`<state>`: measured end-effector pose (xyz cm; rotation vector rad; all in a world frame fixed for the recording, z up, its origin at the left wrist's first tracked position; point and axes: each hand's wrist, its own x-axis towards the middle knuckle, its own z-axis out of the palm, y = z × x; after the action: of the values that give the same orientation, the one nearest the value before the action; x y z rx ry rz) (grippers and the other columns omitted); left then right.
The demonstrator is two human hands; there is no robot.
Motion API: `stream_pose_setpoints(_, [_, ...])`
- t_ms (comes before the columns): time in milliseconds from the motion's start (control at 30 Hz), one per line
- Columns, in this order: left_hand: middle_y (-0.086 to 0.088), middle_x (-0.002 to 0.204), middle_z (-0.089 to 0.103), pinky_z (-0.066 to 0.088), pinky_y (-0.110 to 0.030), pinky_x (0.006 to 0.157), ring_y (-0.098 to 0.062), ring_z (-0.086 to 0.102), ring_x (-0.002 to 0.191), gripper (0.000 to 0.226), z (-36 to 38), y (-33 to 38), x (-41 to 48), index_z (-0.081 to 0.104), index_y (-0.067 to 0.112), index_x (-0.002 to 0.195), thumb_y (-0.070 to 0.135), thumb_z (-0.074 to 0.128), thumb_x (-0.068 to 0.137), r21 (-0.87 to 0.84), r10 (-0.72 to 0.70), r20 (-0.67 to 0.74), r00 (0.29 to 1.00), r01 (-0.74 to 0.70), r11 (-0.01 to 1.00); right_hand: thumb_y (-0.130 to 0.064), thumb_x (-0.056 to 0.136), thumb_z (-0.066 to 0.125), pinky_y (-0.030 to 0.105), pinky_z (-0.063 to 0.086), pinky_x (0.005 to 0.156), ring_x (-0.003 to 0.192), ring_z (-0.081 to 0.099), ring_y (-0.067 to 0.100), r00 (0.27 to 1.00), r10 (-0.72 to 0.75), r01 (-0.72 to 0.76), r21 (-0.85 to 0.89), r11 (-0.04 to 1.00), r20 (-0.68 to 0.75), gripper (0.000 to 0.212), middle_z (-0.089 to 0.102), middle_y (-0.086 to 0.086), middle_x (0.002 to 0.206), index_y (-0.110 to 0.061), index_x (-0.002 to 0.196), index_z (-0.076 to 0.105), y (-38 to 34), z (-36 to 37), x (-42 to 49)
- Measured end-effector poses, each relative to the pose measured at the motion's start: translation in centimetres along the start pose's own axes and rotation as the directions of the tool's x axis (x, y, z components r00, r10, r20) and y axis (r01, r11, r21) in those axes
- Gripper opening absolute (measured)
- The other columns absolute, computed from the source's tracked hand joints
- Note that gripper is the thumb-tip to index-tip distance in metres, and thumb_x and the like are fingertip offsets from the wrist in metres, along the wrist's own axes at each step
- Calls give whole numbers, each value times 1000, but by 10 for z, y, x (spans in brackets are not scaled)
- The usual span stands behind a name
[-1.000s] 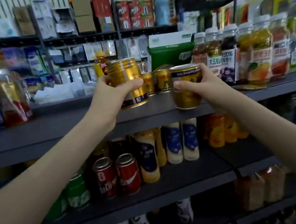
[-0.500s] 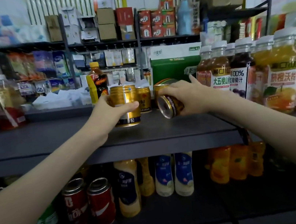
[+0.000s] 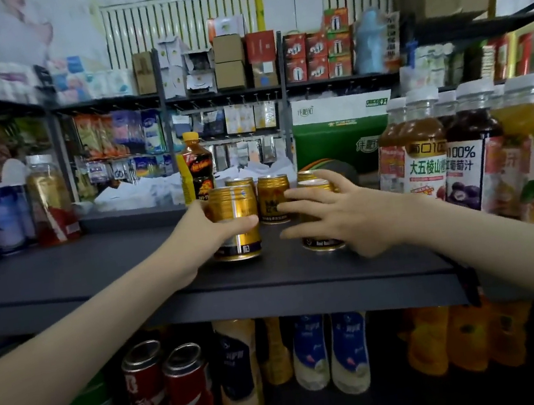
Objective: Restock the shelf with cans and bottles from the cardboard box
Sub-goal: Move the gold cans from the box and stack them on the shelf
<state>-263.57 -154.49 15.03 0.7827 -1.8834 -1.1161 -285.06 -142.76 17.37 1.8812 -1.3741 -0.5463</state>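
Note:
On the dark grey top shelf (image 3: 94, 262) stands a gold can (image 3: 237, 238), and my left hand (image 3: 208, 235) grips it with the thumb across its front. A second gold can (image 3: 322, 244) stands upright just to the right. My right hand (image 3: 343, 215) lies against its front with fingers spread and fairly straight, hiding most of it. Behind these, more gold cans (image 3: 273, 198) stand in a short row. The supply cardboard box is out of view.
A dark bottle with an orange cap (image 3: 196, 167) stands behind the cans. Tall juice bottles (image 3: 425, 157) crowd the shelf's right end, with a jar (image 3: 48, 200) and blue packs at its left. Red cans (image 3: 185, 384) and bottles fill the shelf below. A green carton (image 3: 340, 143) sits behind.
Both cans came down onto the top shelf. The right can, tilted on its side half a second ago, now stands upright, and my right hand's fingers have spread.

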Motion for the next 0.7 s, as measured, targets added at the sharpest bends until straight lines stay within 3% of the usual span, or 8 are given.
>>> stream_pose_setpoints(100, [3, 122, 62, 47, -36, 97, -13, 60, 108, 98, -5, 0, -1, 44, 20, 134, 48, 83, 49, 57, 33, 69, 997, -37, 998, -10, 80, 59, 46, -4, 115, 145, -13, 14, 974, 206, -130, 527, 840, -89, 93, -10, -7, 158, -37, 150, 3, 3, -7, -6])
stream_pose_setpoints(167, [6, 120, 61, 45, -33, 96, -12, 59, 108, 90, -8, 3, -1, 44, 22, 133, 46, 81, 54, 88, 23, 113, 993, -33, 996, -8, 82, 64, 42, 20, 113, 144, 8, 20, 929, 368, -171, 844, 508, -33, 89, 6, -1, 156, -32, 149, 11, 11, -8, -7])
stream_pose_setpoints(233, [8, 119, 59, 44, -34, 98, -12, 57, 108, 89, -10, 4, -1, 42, 23, 133, 45, 80, 55, 122, 12, 146, 989, -30, 992, -7, 83, 68, 34, 39, 101, 132, 35, 22, 904, 409, -200, 968, 153, 122, 85, 27, 2, 147, -31, 146, 17, 20, -8, -9])
stream_pose_setpoints(333, [4, 128, 57, 43, -41, 104, -15, 56, 114, 101, -12, 4, -1, 39, 24, 140, 46, 82, 52, 141, 4, 176, 984, -29, 990, -10, 84, 69, 28, 48, 88, 112, 56, 14, 895, 337, -258, 955, -143, 292, 61, 52, -1, 128, -28, 134, 39, 28, 0, -11])
stream_pose_setpoints(433, [3, 128, 58, 45, -39, 101, -17, 56, 114, 95, -11, 6, 4, 42, 23, 139, 41, 83, 55, 140, 5, 159, 987, -28, 990, -11, 83, 70, 25, 53, 81, 99, 65, 10, 884, 347, -260, 947, -190, 312, 35, 67, -3, 109, -22, 113, 56, 28, 6, -7])
stream_pose_setpoints(533, [3, 121, 60, 47, -34, 90, -18, 57, 111, 85, -8, 10, 11, 45, 21, 136, 36, 83, 61, 136, -25, 161, 987, 3, 991, -20, 81, 74, 31, 53, 87, 100, 65, 14, 826, 431, -319, 932, -172, 362, 32, 69, 1, 106, -15, 110, 60, 35, 13, 3])
stream_pose_setpoints(600, [3, 119, 61, 47, -34, 84, -18, 57, 108, 76, -8, 11, 14, 48, 21, 130, 34, 82, 64, 118, -50, 183, 982, 28, 993, -24, 78, 77, 39, 53, 90, 102, 63, 20, 734, 524, -366, 902, -230, 431, 38, 67, 6, 109, -11, 108, 59, 43, 23, 11])
stream_pose_setpoints(700, [3, 117, 60, 45, -35, 86, -18, 55, 107, 72, -10, 9, 19, 47, 21, 130, 31, 81, 67, 96, -59, 184, 981, 41, 994, -28, 76, 80, 33, 52, 67, 97, 58, 24, 541, 655, -482, 832, -274, 528, 49, 60, 7, 104, -4, 106, 49, 52, 36, 20])
